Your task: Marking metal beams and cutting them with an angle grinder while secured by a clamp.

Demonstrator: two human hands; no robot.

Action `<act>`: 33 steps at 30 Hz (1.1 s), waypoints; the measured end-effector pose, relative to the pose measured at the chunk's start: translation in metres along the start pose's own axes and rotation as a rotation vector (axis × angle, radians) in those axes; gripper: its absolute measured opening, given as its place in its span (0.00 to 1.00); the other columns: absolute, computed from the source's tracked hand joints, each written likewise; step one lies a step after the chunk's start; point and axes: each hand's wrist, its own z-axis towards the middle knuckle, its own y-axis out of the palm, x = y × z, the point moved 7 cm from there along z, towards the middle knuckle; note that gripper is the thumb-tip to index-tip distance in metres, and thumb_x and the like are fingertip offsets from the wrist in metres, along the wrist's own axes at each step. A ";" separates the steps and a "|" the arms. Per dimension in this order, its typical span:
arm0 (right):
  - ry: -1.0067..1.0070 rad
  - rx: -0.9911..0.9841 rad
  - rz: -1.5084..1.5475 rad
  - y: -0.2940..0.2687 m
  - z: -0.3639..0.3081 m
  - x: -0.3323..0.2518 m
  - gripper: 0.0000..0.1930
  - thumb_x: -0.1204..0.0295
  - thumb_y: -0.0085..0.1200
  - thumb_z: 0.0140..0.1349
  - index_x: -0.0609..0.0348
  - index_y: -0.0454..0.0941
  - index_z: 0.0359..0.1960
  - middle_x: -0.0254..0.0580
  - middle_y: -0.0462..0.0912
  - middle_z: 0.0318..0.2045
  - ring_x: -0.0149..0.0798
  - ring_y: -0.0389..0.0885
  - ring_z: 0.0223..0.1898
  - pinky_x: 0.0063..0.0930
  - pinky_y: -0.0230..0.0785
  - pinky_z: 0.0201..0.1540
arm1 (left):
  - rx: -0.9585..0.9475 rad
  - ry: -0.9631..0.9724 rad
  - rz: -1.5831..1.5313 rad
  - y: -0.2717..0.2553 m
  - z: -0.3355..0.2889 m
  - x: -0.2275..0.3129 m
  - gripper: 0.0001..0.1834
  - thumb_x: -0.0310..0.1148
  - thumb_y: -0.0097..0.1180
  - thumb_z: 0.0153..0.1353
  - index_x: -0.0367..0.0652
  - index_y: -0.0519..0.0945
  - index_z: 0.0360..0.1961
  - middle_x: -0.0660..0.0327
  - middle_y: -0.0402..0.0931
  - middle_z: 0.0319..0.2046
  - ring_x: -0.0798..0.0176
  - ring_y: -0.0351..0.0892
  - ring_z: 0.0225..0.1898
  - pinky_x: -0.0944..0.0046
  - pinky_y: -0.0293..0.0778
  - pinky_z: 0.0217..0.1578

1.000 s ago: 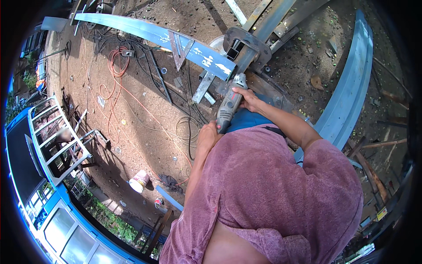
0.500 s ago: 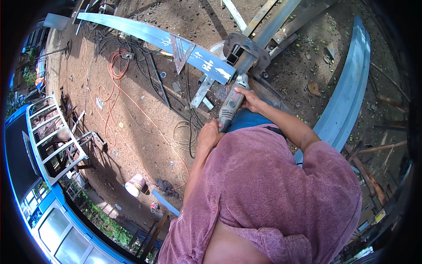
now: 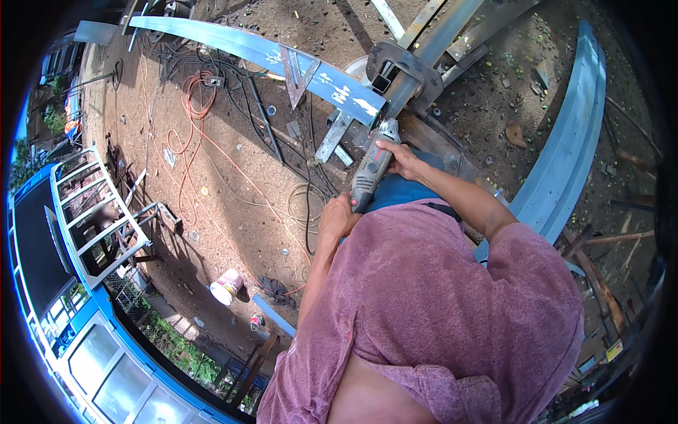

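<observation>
A grey angle grinder (image 3: pixel 370 169) is gripped between my two hands, its head pointing away from me. My left hand (image 3: pixel 337 216) is wrapped round the rear end of its body. Closer to the head, my right hand (image 3: pixel 405 160) closes on the body from the right. The grinder's head lies close to the near end of a long light-blue metal beam (image 3: pixel 247 53); whether the disc touches it I cannot tell. On the beam rests a triangular metal square (image 3: pixel 296 78). A short metal bar (image 3: pixel 333 138) juts out from beneath the beam's end.
A steel stand with a thick plate (image 3: pixel 406 67) rises beyond the beam's end. Another blue beam (image 3: pixel 558 148) lies at the right. Orange hose (image 3: pixel 198 99) and dark cables loop over the ground at left. A white bucket (image 3: pixel 227 286) and a blue vehicle (image 3: pixel 106 304) are farther left.
The view has shifted slightly, so the surroundings sit a little farther right in it. Both hands keep their hold on the angle grinder, its head still near the beam's end.
</observation>
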 end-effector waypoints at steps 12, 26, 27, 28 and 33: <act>0.008 0.002 -0.016 -0.001 -0.016 0.005 0.33 0.49 0.66 0.55 0.63 0.76 0.53 0.50 0.84 0.45 0.49 0.85 0.44 0.49 0.79 0.50 | -0.037 -0.037 -0.051 0.000 -0.011 0.015 0.34 0.38 0.64 0.47 0.29 0.76 0.56 0.34 0.81 0.44 0.37 0.82 0.49 0.47 0.76 0.51; -0.045 0.016 -0.011 -0.007 -0.003 -0.021 0.34 0.50 0.66 0.54 0.63 0.74 0.54 0.50 0.83 0.45 0.50 0.85 0.44 0.51 0.79 0.50 | 0.025 -0.014 -0.020 -0.015 0.006 0.023 0.30 0.39 0.64 0.48 0.32 0.78 0.51 0.36 0.81 0.42 0.39 0.81 0.49 0.46 0.75 0.51; -0.062 0.026 -0.010 -0.009 -0.004 -0.024 0.33 0.51 0.66 0.54 0.63 0.74 0.54 0.50 0.83 0.44 0.49 0.85 0.44 0.52 0.79 0.50 | 0.017 -0.026 -0.004 -0.017 0.007 0.026 0.30 0.40 0.64 0.48 0.32 0.79 0.51 0.36 0.81 0.41 0.39 0.81 0.48 0.46 0.75 0.50; -0.066 0.026 -0.013 -0.009 -0.003 -0.026 0.33 0.51 0.66 0.54 0.63 0.74 0.54 0.50 0.83 0.44 0.49 0.85 0.44 0.52 0.79 0.50 | 0.021 -0.024 -0.005 -0.014 0.009 0.022 0.30 0.40 0.64 0.48 0.32 0.79 0.51 0.36 0.81 0.41 0.39 0.81 0.48 0.46 0.75 0.50; -0.075 0.016 -0.027 -0.014 -0.002 -0.035 0.33 0.51 0.67 0.54 0.62 0.74 0.54 0.50 0.83 0.45 0.49 0.84 0.46 0.53 0.78 0.50 | 0.028 0.020 0.005 -0.020 0.013 0.031 0.31 0.41 0.63 0.48 0.32 0.79 0.51 0.37 0.82 0.40 0.39 0.82 0.47 0.46 0.76 0.49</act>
